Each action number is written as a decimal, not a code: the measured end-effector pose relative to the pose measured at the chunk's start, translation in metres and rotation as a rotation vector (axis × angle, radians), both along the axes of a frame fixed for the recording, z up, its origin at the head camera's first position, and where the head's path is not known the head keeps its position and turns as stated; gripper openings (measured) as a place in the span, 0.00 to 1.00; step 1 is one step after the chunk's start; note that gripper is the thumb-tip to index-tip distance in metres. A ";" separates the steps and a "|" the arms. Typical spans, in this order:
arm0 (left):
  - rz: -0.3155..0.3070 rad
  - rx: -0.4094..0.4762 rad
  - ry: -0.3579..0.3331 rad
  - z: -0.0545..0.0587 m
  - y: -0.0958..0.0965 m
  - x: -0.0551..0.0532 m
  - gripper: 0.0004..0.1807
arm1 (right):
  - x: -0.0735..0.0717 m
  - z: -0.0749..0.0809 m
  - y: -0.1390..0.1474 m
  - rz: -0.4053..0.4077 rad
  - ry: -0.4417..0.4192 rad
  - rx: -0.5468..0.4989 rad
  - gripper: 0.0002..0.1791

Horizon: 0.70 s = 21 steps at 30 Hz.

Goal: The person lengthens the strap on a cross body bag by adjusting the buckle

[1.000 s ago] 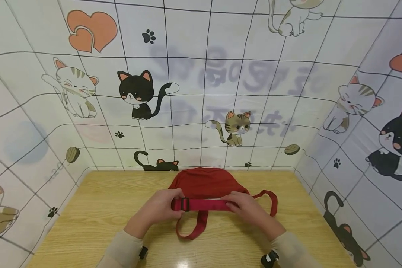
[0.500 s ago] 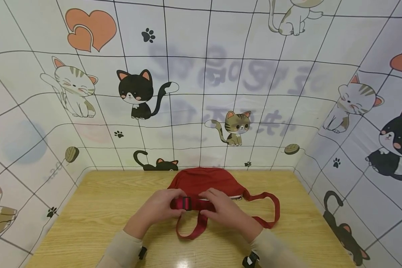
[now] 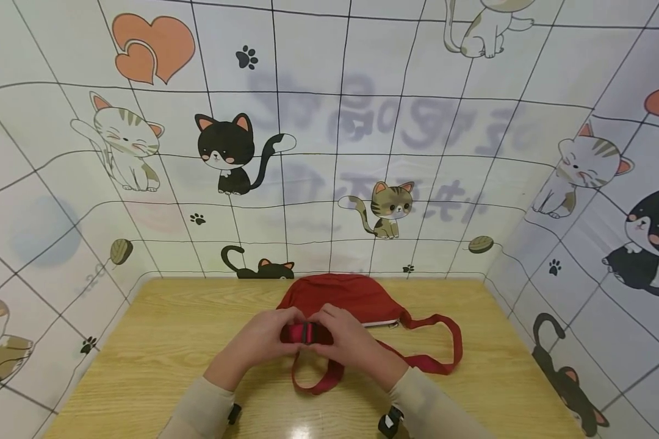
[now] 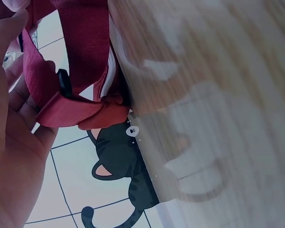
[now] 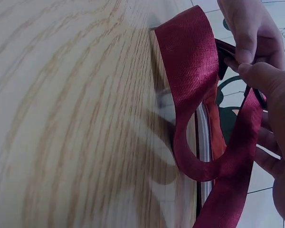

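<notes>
A red waist bag point(image 3: 337, 294) lies at the back of the table, its white zipper point(image 3: 381, 323) facing me. In front of it my left hand point(image 3: 252, 346) pinches the bag's dark red strap just left of a black buckle point(image 3: 306, 333). My right hand point(image 3: 357, 349) grips the strap close on the buckle's right, and the fingertips of both hands nearly meet there. Part of the buckle is hidden by fingers. In the right wrist view the strap point(image 5: 192, 52) hangs in a loop below the hands; in the left wrist view, webbing point(image 4: 85, 42) drops beside the fingers.
The wooden table point(image 3: 159, 347) runs back to a white cloth wall point(image 3: 313, 134) printed with cats and grid lines, which also encloses both sides. A length of strap point(image 3: 428, 364) curves out right of the bag. A black wrist device point(image 3: 390, 422) sits at the right sleeve.
My right hand has slid left along the strap, from its far end up to the buckle. More strap now trails on the right. The left hand has stayed in place.
</notes>
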<state>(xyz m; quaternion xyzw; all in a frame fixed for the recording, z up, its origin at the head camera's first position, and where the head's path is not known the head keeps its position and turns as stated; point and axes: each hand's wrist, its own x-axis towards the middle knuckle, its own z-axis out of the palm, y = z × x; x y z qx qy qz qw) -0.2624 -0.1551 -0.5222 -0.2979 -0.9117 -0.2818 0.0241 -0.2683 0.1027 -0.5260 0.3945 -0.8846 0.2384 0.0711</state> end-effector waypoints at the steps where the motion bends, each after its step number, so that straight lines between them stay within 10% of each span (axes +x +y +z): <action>1: 0.000 0.000 -0.006 0.000 0.000 0.000 0.23 | 0.000 -0.001 0.001 0.002 -0.008 -0.013 0.26; 21: -0.040 0.029 0.055 -0.005 -0.001 -0.003 0.03 | 0.004 0.002 0.015 -0.002 -0.083 -0.080 0.27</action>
